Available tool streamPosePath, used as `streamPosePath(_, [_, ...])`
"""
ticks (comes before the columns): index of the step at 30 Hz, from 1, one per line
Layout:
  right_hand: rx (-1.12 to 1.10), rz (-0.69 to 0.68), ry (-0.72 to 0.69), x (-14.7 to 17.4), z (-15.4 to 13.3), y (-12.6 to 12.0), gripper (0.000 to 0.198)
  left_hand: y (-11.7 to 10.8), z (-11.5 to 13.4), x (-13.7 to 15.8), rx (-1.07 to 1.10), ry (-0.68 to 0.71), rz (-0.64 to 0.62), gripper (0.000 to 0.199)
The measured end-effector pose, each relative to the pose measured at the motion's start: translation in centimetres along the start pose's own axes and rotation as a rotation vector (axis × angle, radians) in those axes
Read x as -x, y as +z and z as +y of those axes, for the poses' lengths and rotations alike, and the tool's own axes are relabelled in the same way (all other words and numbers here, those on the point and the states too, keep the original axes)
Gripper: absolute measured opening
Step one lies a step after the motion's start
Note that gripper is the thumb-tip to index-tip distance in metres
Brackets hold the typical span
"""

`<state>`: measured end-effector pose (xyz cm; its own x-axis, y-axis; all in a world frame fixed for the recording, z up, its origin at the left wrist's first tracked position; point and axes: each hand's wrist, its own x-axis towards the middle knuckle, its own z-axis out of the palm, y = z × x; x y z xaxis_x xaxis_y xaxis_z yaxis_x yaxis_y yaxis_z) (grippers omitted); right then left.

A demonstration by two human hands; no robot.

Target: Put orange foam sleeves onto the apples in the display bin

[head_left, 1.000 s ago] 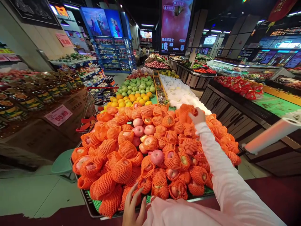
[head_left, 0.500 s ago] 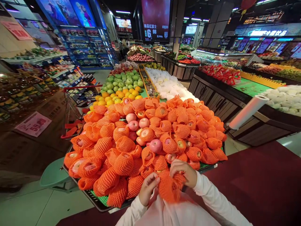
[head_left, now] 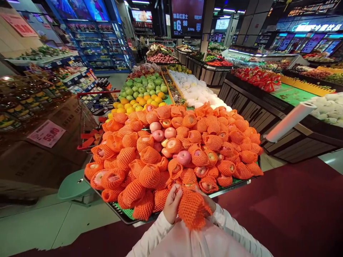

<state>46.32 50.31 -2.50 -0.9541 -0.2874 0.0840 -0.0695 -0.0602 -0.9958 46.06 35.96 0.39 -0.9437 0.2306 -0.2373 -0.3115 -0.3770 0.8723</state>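
An orange foam fruit net hangs bunched in front of my body, at the near edge of the apple display. My left hand pinches the net's upper left edge between thumb and fingers. On the other side, my right hand is closed at the net; its fingers are mostly hidden behind the mesh. Whether an apple is inside cannot be seen. Just beyond lies a heap of apples in orange foam nets. Several bare apples, such as a pink one, lie in the middle of the heap.
A black display tray with green lining carries the heap. Oranges, green fruit and white-wrapped fruit lie behind. To the left are a green stool and a shopping cart; right, a bag roll.
My right hand has moved down and behind the foam net, uncovering a netted apple at the heap's edge. My left hand has risen slightly. The view has shifted a little.
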Motion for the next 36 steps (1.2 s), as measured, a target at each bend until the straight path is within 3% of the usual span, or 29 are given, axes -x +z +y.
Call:
streamPosePath(3, [-0.367, -0.025, 0.182, 0.3, -0.4, 0.1, 0.034, -0.3, 0.5, -0.1, 0.052, -0.019, 0.005, 0.044])
streamPosePath(6, [-0.496, 0.080, 0.247, -0.1, -0.7, -0.9, 0.033, -0.9, 0.6, -0.1, 0.049, -0.076, -0.006, 0.046])
streamPosePath(10, [-0.498, 0.129, 0.243, -0.9, -0.9, -2.3, 0.037, -1.7, 0.4, 0.1, 0.024, -0.177, -0.313, 0.048])
streamPosePath(12, [-0.513, 0.113, 0.277, -1.2, -1.3, -2.8, 0.036, -1.8, 0.5, -0.2, 0.014, -0.154, -0.393, 0.044])
streamPosePath(16, [-0.576, -0.042, 0.443, -1.5, -2.5, -3.0, 0.034, -1.8, 1.0, -1.7, 0.119, -0.004, -0.207, 0.039])
streamPosePath(19, [-0.553, -0.212, 0.489, -1.9, -2.3, -3.0, 0.045, -1.5, 1.1, -3.0, 0.116, 0.036, -0.131, 0.037])
streamPosePath(22, [-0.443, -0.273, 0.494, -3.1, -1.4, -3.4, 0.051, -1.2, 0.7, -4.0, 0.031, 0.101, -0.051, 0.036])
streamPosePath(25, [-0.259, -0.139, 0.409, -5.3, -0.9, -4.7, 0.047, -1.0, 0.2, -5.6, -0.067, 0.193, 0.117, 0.037])
streamPosePath(30, [0.566, 0.188, 0.105, -10.8, -2.6, -7.3, 0.021, -1.0, -0.2, -10.4, -0.247, 0.358, 0.415, 0.038])
streamPosePath(36, [0.919, 0.243, 0.152, -15.9, -4.0, -6.7, 0.022, -1.7, -0.1, -15.4, -0.296, 0.367, 0.549, 0.026])
